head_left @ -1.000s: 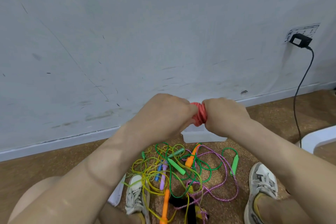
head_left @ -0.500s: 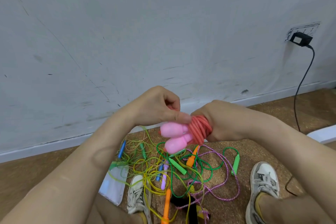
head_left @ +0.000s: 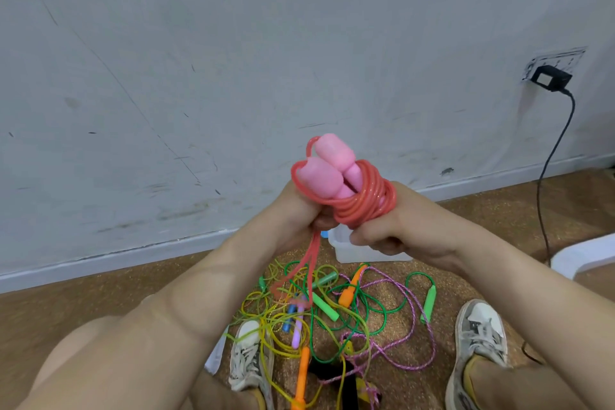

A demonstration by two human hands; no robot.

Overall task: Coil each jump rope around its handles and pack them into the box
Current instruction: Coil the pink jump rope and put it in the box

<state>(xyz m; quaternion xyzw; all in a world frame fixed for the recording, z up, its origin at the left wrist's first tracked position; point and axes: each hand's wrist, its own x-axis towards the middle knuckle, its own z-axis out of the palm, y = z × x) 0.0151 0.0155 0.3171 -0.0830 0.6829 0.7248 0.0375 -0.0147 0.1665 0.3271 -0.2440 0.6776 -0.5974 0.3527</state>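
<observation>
From my remote seat I saw both hands raised in front of the wall [head_left: 233,60], working on one pink jump rope [head_left: 366,206]. Its two pink handles [head_left: 327,170] stood side by side, tilted up and away from the camera, with the reddish cord wound round their lower halves in a thick coil. The right hand [head_left: 396,233] was closed round that coil from the right, fingers curled under it. The left hand [head_left: 299,210] was closed on the bundle's left side, where a loose tail [head_left: 311,256] of the same cord hung down toward the floor [head_left: 100,289]. Just behind and below the hands sat the white box [head_left: 346,251], partly hidden by them; I could not tell what it held. Nearer to me, a tangled pile of other ropes [head_left: 316,309], green, yellow, purple and orange, lay between the left shoe [head_left: 248,356] and the right shoe [head_left: 479,336]. A black plug [head_left: 550,77] sat in a wall socket at far right.
</observation>
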